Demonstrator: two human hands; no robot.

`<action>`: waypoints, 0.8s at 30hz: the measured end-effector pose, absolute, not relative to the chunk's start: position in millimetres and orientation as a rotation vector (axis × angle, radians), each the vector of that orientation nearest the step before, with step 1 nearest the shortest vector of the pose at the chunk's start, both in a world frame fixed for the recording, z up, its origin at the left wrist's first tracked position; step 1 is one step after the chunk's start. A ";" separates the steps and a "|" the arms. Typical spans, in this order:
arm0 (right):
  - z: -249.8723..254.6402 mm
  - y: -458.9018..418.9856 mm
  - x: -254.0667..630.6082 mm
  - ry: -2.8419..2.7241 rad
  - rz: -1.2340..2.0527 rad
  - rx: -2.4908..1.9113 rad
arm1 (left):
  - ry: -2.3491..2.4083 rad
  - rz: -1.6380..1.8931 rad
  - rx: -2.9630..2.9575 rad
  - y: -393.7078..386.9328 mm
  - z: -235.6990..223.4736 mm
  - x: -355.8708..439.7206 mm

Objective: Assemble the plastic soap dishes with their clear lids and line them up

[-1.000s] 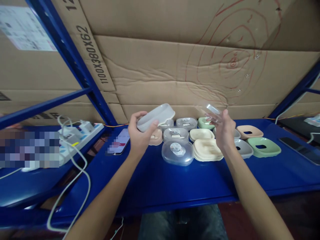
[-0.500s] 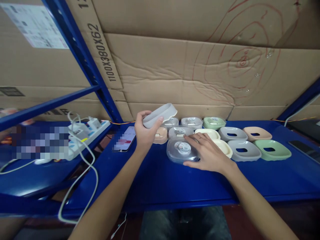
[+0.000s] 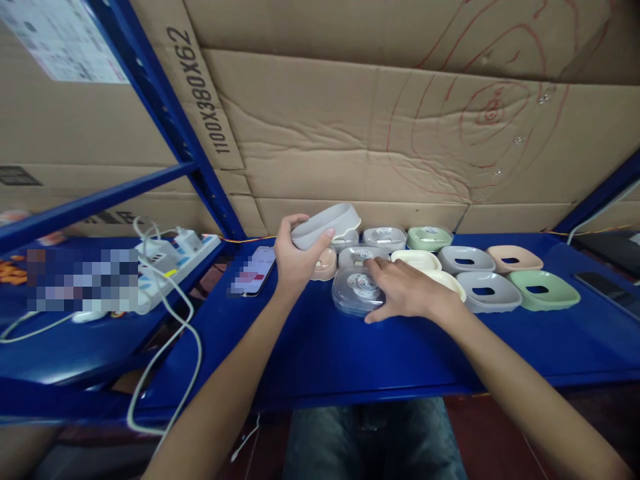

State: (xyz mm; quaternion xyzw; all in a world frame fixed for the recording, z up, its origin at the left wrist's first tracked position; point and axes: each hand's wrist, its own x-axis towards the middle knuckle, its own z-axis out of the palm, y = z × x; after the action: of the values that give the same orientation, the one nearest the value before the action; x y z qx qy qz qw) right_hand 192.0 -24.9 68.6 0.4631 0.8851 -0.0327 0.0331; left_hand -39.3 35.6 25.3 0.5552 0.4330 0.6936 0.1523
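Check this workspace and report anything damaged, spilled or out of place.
The cardboard backing is creased and marked with red rings, unlike plain packaging. A white cable hangs in a loose loop below the power strip, where it might snag. The gray tray is tilted, but the left hand holds it. No spill shows.

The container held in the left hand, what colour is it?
Grey, with a pale edge; the container shows in the head view.

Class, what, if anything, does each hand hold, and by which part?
Left hand: a gray container, by its left end. Right hand: over the right side of the clear lids, grip unclear.
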 end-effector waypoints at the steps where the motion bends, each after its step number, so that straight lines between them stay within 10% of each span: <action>1: 68.2 -23.3 189.9 2.742 -0.115 1.402 | 1.241 1.997 1.591 35.9 25.3 -39.7; 16: 58.9 -52.6 189.4 3.177 -0.366 1.382 | 1.274 1.995 1.586 36.4 29.5 -42.7; 24: 127.3 -163.5 168.1 3.291 -1.797 0.745 | 1.303 1.971 1.649 36.0 29.6 -43.7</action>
State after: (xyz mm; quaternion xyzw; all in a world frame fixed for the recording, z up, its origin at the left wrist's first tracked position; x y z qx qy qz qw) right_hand 168.1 -163.5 127.3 0.1837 0.8114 -0.4429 -0.3342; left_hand -43.7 36.0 29.6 0.5673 0.4484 0.6784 0.1298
